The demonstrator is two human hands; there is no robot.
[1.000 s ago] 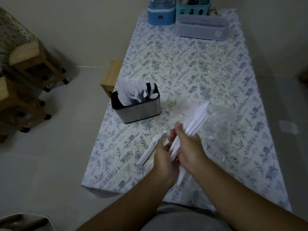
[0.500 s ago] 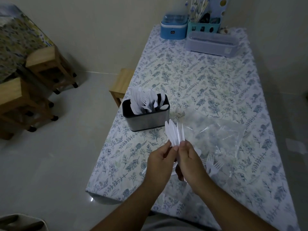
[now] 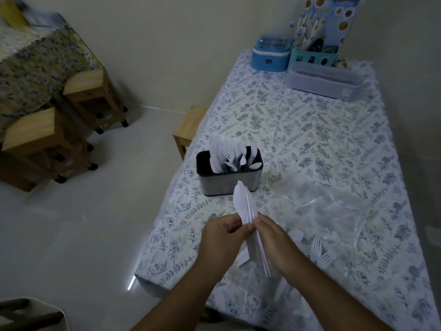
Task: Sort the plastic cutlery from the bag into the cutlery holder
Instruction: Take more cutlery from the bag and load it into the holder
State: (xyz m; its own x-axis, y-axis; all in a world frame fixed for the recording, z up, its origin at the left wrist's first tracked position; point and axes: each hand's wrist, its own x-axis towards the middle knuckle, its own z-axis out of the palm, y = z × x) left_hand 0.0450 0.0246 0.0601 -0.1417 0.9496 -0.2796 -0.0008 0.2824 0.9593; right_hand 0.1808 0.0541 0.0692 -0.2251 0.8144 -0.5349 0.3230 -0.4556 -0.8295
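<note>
A bunch of white plastic knives point(image 3: 243, 201) stands nearly upright between my hands, blades up, just in front of the cutlery holder point(image 3: 230, 181). My left hand point(image 3: 220, 237) pinches the bunch from the left and my right hand point(image 3: 274, 237) pinches it from the right. The holder is a steel box with a black rim, and white knives, forks and spoons stick out of it. A clear plastic bag point(image 3: 329, 211) lies flat on the table to the right. Loose white forks point(image 3: 319, 249) lie by its near edge.
The table point(image 3: 298, 130) has a leaf-print cloth. At its far end stand a blue box point(image 3: 270, 56), a teal caddy point(image 3: 312, 57) and a long lidded container point(image 3: 324, 81). A wooden stool point(image 3: 188, 127) sits at the table's left edge; more stools stand across the floor.
The knife bunch has swung from slanting over the bag to nearly upright and come left, close to the holder. My left hand has let go of the other cutlery and now pinches the bunch too.
</note>
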